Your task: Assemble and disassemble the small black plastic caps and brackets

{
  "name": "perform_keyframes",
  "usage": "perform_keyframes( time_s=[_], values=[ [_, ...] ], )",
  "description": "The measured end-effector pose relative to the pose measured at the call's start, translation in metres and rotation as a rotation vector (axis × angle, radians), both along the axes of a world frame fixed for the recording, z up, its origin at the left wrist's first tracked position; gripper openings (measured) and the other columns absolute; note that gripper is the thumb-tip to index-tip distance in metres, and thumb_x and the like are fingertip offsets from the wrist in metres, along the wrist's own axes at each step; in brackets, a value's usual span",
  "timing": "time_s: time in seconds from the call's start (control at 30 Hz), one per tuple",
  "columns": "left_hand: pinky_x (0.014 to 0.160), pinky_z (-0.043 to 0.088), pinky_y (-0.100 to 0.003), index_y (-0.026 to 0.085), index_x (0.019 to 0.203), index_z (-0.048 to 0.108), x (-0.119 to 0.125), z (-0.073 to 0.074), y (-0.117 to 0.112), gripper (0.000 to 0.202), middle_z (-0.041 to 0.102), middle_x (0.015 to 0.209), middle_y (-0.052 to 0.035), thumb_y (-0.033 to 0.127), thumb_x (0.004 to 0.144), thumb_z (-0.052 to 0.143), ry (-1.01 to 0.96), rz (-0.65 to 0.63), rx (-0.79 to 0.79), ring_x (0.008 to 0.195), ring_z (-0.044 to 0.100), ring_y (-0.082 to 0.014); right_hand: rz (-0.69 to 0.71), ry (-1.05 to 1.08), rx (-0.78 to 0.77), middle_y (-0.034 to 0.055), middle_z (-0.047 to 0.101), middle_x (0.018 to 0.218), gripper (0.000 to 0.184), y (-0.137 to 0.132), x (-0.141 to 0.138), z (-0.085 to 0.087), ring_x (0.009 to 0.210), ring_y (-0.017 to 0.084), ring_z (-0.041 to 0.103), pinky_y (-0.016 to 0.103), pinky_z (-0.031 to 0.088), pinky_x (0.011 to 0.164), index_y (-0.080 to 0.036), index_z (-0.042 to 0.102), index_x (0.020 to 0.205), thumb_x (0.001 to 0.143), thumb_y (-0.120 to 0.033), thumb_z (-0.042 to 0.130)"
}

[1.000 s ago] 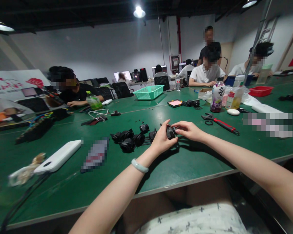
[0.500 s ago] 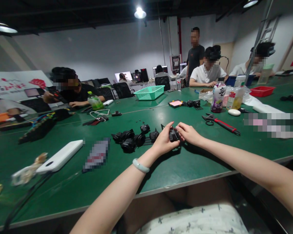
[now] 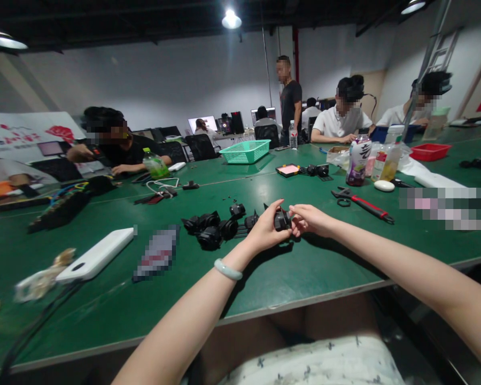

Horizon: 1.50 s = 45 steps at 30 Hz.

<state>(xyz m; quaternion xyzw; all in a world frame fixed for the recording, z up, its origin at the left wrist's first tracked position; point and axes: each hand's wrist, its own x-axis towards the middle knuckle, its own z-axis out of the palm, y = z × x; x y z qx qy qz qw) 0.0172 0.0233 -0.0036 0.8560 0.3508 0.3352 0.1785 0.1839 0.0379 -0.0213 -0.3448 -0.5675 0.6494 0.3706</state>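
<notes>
Both hands, left hand [image 3: 266,231] and right hand [image 3: 310,219], pinch a small black round connector [image 3: 281,219] in their fingers; bare green bench [image 3: 304,267] stretches to its near edge.

Your table [image 3: 304,278] is dark green. The part [image 3: 281,219] you hold is black, like the loose parts [image 3: 210,233] at its 9 o'clock. Your bangle [image 3: 227,270] is pale green; the basket [image 3: 244,155] at 12 o'clock is teal, the tray [image 3: 428,149] at 2 o'clock red.
</notes>
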Motion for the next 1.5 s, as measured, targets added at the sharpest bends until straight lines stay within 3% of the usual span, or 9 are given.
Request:
perform_keyframes(
  time_s=[0.13,0.3,0.73,0.97,1.17,1.27,1.33,1.43,1.5],
  values=[
    [0.083,0.04,-0.031,0.015,0.122,0.028,-0.001,0.002,0.0,0.071,0.049,0.102,-0.007,0.024,0.061,0.061,-0.011,0.021,-0.002,0.094,0.049,-0.0188,0.077,0.087,-0.045,0.0004,0.058,0.06,0.026,-0.001,0.006,0.002,0.05,0.01,0.057,0.025,0.05,0.053,-0.015,0.046,0.081,0.069,-0.033,0.06],
    [0.083,0.04,-0.031,0.015,0.122,0.029,-0.001,0.0,-0.001,0.07,0.049,0.101,-0.0067,0.024,0.06,0.062,-0.017,0.0,0.001,0.094,0.05,-0.0185,0.158,0.069,-0.053,0.0028,0.06,0.064,0.03,0.0,0.011,0.001,0.053,0.011,0.058,0.027,0.051,0.055,-0.013,0.048,0.08,0.064,-0.031,0.065],
    [0.092,0.035,-0.035,0.017,0.121,0.031,0.001,-0.001,-0.005,0.066,0.044,0.115,-0.0094,0.022,0.062,0.061,0.039,-0.058,0.096,0.105,0.044,-0.0213,0.282,0.0,-0.158,-0.0016,0.051,0.046,0.037,0.001,0.011,0.0,0.036,0.008,0.048,0.019,0.04,0.036,-0.013,0.046,0.067,0.075,-0.05,0.045],
    [0.088,0.037,-0.033,0.019,0.122,0.03,0.003,0.0,-0.008,0.068,0.046,0.11,-0.0079,0.019,0.061,0.061,0.069,-0.08,0.095,0.101,0.046,-0.0203,0.325,-0.094,-0.35,-0.0027,0.043,0.036,0.051,-0.005,0.012,0.005,0.028,0.007,0.038,0.017,0.031,0.026,-0.014,0.047,0.061,0.08,-0.056,0.025],
    [0.09,0.035,-0.034,0.016,0.121,0.03,0.003,-0.001,-0.005,0.068,0.045,0.113,-0.0087,0.022,0.061,0.062,0.002,-0.069,0.032,0.103,0.045,-0.0211,0.313,-0.157,-0.404,-0.0006,0.045,0.036,0.06,-0.002,0.014,0.006,0.03,0.009,0.043,0.019,0.035,0.028,-0.013,0.05,0.06,0.076,-0.063,0.022],
    [0.088,0.037,-0.033,0.016,0.122,0.03,0.002,-0.001,-0.003,0.07,0.047,0.108,-0.0075,0.024,0.06,0.063,-0.031,-0.042,-0.009,0.1,0.047,-0.0204,0.281,-0.163,-0.332,0.0007,0.048,0.039,0.061,0.003,0.016,0.006,0.032,0.009,0.045,0.02,0.037,0.031,-0.012,0.051,0.064,0.076,-0.063,0.021],
    [0.087,0.037,-0.033,0.016,0.122,0.029,0.001,-0.001,-0.003,0.07,0.048,0.105,-0.0066,0.022,0.061,0.062,-0.05,-0.018,-0.031,0.098,0.047,-0.0199,0.149,-0.108,-0.197,0.0001,0.05,0.045,0.049,0.005,0.018,0.008,0.036,0.009,0.047,0.02,0.04,0.036,-0.013,0.05,0.07,0.076,-0.058,0.032],
    [0.086,0.038,-0.032,0.017,0.122,0.029,0.001,-0.001,-0.004,0.07,0.048,0.104,-0.0061,0.022,0.061,0.062,-0.073,0.006,-0.064,0.097,0.047,-0.0193,-0.042,-0.023,0.137,0.0003,0.056,0.067,0.029,0.004,0.02,0.014,0.057,0.01,0.055,0.022,0.047,0.052,-0.016,0.047,0.081,0.067,-0.039,0.058],
    [0.085,0.038,-0.032,0.017,0.122,0.029,0.001,-0.001,-0.004,0.07,0.047,0.104,-0.006,0.022,0.06,0.063,-0.093,0.007,-0.082,0.097,0.047,-0.0193,-0.065,-0.065,0.386,0.0021,0.055,0.084,0.036,0.0,0.021,0.018,0.077,0.013,0.055,0.025,0.047,0.064,-0.018,0.047,0.088,0.059,-0.028,0.067]
  ],
)
